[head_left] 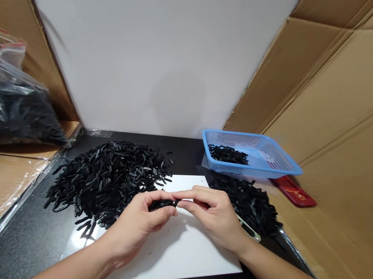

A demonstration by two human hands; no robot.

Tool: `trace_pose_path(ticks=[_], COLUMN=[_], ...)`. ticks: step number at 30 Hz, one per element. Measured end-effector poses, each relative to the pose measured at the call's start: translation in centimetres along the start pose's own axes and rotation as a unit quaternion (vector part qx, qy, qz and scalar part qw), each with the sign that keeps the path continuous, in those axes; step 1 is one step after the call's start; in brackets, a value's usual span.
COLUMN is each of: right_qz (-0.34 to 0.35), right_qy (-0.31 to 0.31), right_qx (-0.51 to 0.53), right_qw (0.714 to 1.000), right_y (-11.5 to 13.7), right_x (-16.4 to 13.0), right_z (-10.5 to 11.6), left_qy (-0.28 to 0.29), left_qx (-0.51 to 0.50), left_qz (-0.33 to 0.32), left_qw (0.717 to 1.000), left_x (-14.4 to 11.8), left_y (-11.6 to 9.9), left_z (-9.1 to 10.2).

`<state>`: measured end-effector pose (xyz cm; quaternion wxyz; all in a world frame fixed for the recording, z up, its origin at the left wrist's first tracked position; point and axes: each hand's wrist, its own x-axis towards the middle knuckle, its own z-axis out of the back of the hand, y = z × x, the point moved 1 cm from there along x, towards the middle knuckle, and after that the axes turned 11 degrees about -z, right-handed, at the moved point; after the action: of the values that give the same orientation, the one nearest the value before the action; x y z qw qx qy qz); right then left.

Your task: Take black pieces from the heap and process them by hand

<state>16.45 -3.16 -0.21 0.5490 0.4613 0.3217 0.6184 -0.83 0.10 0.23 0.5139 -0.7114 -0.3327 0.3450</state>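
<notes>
My left hand (138, 225) and my right hand (212, 215) meet over a white sheet (176, 254) on the black table. Between their fingertips they pinch one small black plastic strip (163, 204). A large heap of the same black strips (108, 180) lies just beyond my left hand. A smaller heap (249, 202) lies beside my right hand. A blue mesh basket (274, 156) at the right holds a few more strips.
A clear zip bag of black parts (8, 111) stands at the back left on cardboard. Cardboard walls (344, 109) close in the right side, a white board (166, 53) the back. A red flat object (294, 191) lies under the basket's edge, a metal tool (250, 229) by my right wrist.
</notes>
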Motion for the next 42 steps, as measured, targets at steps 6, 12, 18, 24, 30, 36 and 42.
trace_pose_path(ticks=[6,12,18,24,30,36,42], right_qz=[0.008,-0.054,-0.087,-0.117,-0.142,-0.223,-0.188], right_qy=[-0.025,-0.041,-0.035,-0.027,-0.031,0.046,0.054], right_qx=[0.013,0.08,0.138,0.143,0.163,0.389,0.259], right_qw=[1.0,0.995,0.986,0.983,0.976,0.893,0.946], right_y=[-0.1,-0.6,-0.7,-0.6,-1.1,-0.8,-0.3], right_x=[0.0,0.2,0.4,0.3,0.2,0.3,0.2], right_z=[0.3,0.5,0.7,0.7,0.5,0.2,0.1], left_qy=[-0.008,0.002,0.016,0.025,0.035,0.013,0.004], left_qx=[-0.009,-0.017,-0.038,-0.042,-0.022,-0.005,-0.015], left_qz=[-0.004,0.003,0.025,0.033,0.012,-0.004,-0.004], left_qw=[1.0,1.0,0.999,0.998,0.999,1.0,1.0], left_x=[0.0,-0.1,-0.2,-0.5,-0.3,0.2,0.1], left_y=[-0.1,-0.2,-0.8,-1.0,-0.6,-0.3,-0.2], left_z=[0.0,0.3,-0.3,-0.8,-0.4,-0.1,-0.1])
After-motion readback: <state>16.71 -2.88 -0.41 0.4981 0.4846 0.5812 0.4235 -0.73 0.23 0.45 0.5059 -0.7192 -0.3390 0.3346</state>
